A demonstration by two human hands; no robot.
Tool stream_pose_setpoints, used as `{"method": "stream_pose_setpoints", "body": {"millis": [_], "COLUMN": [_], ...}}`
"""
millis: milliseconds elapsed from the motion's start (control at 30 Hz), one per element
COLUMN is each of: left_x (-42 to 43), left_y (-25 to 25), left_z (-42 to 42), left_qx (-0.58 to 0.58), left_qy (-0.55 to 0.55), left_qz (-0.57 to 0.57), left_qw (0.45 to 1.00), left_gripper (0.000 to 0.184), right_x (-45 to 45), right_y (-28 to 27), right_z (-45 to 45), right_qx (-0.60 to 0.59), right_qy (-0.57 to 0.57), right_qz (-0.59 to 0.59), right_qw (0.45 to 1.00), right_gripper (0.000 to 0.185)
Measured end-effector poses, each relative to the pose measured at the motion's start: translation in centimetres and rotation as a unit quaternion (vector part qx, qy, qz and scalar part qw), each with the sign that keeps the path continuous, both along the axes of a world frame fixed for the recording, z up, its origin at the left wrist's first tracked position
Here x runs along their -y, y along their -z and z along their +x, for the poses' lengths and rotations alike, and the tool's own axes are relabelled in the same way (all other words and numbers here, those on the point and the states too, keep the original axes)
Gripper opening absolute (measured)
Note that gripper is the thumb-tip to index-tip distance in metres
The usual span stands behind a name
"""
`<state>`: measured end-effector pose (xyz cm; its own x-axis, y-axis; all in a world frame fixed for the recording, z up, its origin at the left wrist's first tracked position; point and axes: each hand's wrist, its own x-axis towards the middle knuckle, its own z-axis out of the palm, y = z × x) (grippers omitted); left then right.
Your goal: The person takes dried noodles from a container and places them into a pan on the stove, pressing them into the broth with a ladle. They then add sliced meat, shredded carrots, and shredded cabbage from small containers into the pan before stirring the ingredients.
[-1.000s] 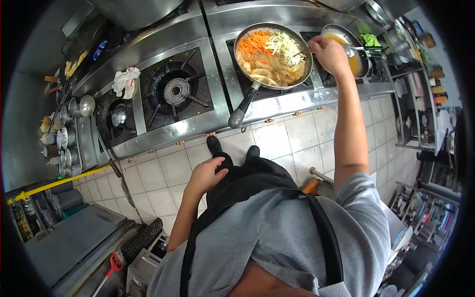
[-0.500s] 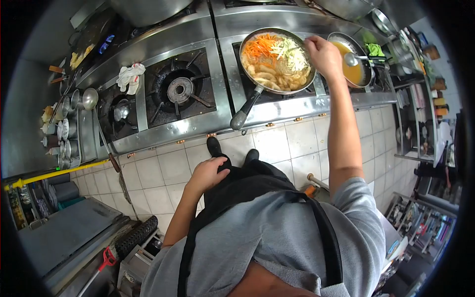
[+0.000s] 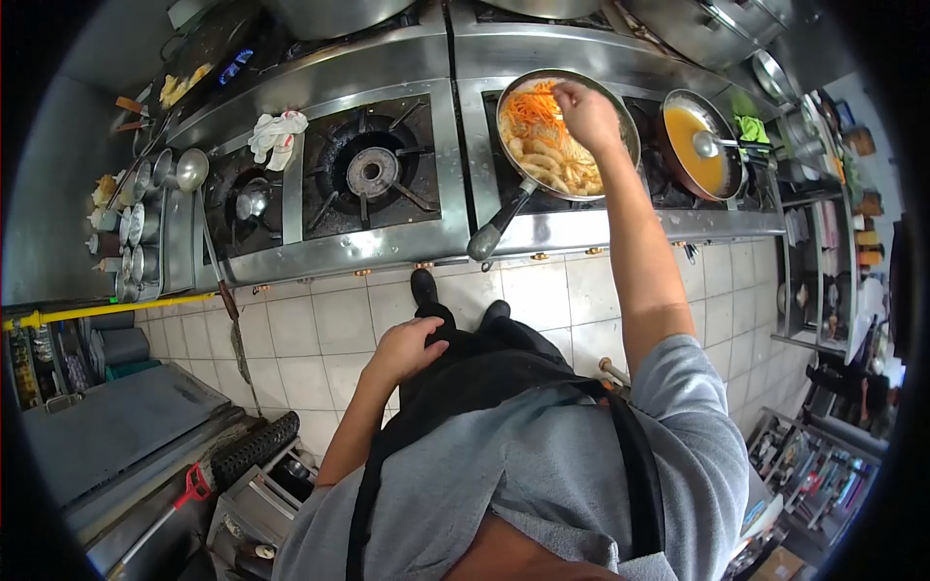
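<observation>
A frying pan (image 3: 632,145) stands on a burner, its black handle (image 3: 502,225) pointing toward me. In it are shredded carrot (image 3: 531,114) and pale slices (image 3: 541,162) in a shiny sauce. My right hand (image 3: 591,118) is over the pan's far right part, fingers pinched together; what they hold, if anything, I cannot make out. It hides most of the light green shreds. Low in front of my black apron (image 3: 484,382), my left hand (image 3: 407,349) is empty, with its thumb and fingers apart.
Right of the frying pan, a second pan (image 3: 668,160) holds yellow liquid, with a ladle (image 3: 707,144) across it. A white cloth (image 3: 276,137) lies between the left burners. A wok (image 3: 208,48) sits by a blue flame. Another ladle (image 3: 193,169) hangs over the stove's left edge.
My right hand has moved left from the pan's right rim to above the vegetables. My left hand stays by my apron. The view has shifted slightly.
</observation>
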<state>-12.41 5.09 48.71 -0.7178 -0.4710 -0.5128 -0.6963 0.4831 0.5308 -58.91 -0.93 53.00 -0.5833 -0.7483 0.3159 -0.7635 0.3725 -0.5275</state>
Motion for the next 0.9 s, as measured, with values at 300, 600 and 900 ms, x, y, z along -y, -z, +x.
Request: {"method": "stream_pose_setpoints", "body": {"millis": [300,600,900], "left_x": [0.4,0.5,0.5], "left_y": [-0.9,-0.7,-0.6], "left_z": [-0.6,-0.6,-0.4], "left_qx": [-0.019,-0.024,-0.011], "left_qy": [0.0,-0.002,0.001], "left_qz": [0.013,0.014,0.001], "left_qw": [1.0,1.0,1.0], "left_gripper": [0.044,0.044,0.049], "right_x": [-4.1,-6.5,-2.8], "right_y": [-0.1,0.4,0.6], "right_z": [1.7,1.3,-2.5], "right_qx": [0.028,0.056,0.088], "right_qy": [0.114,0.12,0.106], "right_qz": [-0.029,-0.006,-0.019], "right_qw": [0.993,0.991,0.99], "right_gripper": [0.03,0.029,0.032]}}
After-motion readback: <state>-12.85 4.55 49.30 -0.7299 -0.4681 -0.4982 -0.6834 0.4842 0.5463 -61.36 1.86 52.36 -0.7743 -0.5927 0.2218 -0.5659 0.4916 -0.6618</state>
